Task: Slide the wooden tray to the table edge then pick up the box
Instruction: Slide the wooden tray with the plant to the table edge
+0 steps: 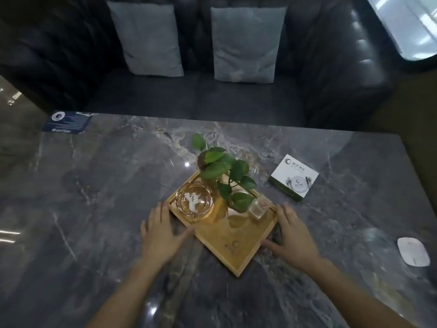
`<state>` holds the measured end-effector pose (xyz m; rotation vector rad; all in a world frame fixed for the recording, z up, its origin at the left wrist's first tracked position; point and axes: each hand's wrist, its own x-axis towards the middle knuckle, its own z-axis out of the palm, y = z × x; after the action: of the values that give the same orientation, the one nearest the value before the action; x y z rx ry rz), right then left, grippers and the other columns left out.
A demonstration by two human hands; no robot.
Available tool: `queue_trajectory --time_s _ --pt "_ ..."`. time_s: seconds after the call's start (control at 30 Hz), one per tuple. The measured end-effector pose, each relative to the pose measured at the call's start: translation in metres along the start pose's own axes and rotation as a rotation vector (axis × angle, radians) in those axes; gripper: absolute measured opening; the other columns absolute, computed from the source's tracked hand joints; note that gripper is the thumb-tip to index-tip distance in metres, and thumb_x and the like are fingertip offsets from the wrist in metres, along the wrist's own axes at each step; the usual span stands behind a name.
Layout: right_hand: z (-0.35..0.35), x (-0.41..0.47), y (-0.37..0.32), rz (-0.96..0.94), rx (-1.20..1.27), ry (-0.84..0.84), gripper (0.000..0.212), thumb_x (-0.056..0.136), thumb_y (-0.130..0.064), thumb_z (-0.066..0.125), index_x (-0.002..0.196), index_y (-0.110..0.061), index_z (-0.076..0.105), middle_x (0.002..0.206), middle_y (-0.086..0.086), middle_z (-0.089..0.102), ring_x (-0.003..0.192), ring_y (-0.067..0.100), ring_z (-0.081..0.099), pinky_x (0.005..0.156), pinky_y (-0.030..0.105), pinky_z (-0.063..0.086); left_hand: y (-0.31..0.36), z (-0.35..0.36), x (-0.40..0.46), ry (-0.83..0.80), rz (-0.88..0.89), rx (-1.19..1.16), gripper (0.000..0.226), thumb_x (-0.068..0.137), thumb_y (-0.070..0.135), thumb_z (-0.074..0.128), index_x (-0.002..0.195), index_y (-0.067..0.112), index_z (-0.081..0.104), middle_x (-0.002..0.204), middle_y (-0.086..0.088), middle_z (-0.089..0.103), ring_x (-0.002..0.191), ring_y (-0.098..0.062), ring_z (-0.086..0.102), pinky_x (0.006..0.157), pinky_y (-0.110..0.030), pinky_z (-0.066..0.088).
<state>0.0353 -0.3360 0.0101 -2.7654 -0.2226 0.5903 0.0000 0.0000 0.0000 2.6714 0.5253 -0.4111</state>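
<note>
A square wooden tray (233,242) lies turned like a diamond on the grey marble table (94,185). It carries a glass ashtray (195,202), a leafy green plant (224,171) and a small clear container (260,207). My left hand (160,233) rests flat against the tray's left edge, thumb touching the rim. My right hand (293,237) presses against its right edge in the same way. A white box with a dark green side (294,177) lies on the table to the right, beyond the tray, apart from both hands.
A white rounded object (412,252) sits near the table's right edge. A dark blue card (67,121) lies at the far left corner. Behind the table stands a black leather sofa (331,67) with two grey cushions (146,39).
</note>
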Motion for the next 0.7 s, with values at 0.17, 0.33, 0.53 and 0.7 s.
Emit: queue_trajectory --time_s 0.17,0.33,0.53,0.7 --pt "0.003 0.012 0.003 0.042 -0.013 -0.056 0.117 0.075 -0.075 0.056 0.156 -0.015 -0.002 0.166 0.007 0.002 0.153 0.024 0.004 0.125 0.044 0.015 -0.007 0.003 0.018 -0.021 -0.034 -0.004 0.138 0.057 0.1 0.038 0.161 0.015 0.006 0.172 -0.005 0.007 0.158 -0.024 0.008 0.124 -0.058 0.015" --pt "0.004 0.019 0.005 0.035 -0.02 -0.051 0.121 0.071 -0.075 0.062 0.156 -0.014 0.001 0.164 0.005 0.012 0.151 0.023 0.012 0.124 0.042 0.017 -0.007 0.004 0.03 -0.034 0.003 -0.038 0.144 0.051 0.097 0.05 0.161 0.013 0.01 0.17 -0.007 0.015 0.156 -0.026 0.014 0.123 -0.058 0.021" --pt "0.005 0.022 0.0 0.054 0.009 -0.021 0.121 0.065 -0.067 0.074 0.154 -0.012 0.012 0.157 0.006 0.028 0.145 0.024 0.024 0.121 0.039 0.023 -0.004 0.007 0.029 0.01 0.02 -0.151 0.132 0.056 0.071 0.082 0.157 0.01 0.022 0.161 -0.012 0.033 0.149 -0.032 0.029 0.117 -0.055 0.032" --pt "0.005 0.021 -0.003 0.075 0.057 -0.018 0.12 0.064 -0.063 0.077 0.153 -0.013 0.015 0.157 0.007 0.029 0.145 0.025 0.025 0.12 0.04 0.025 -0.003 0.006 0.029 0.022 0.014 -0.186 0.127 0.054 0.064 0.088 0.154 0.011 0.031 0.157 -0.012 0.041 0.146 -0.034 0.034 0.116 -0.055 0.033"
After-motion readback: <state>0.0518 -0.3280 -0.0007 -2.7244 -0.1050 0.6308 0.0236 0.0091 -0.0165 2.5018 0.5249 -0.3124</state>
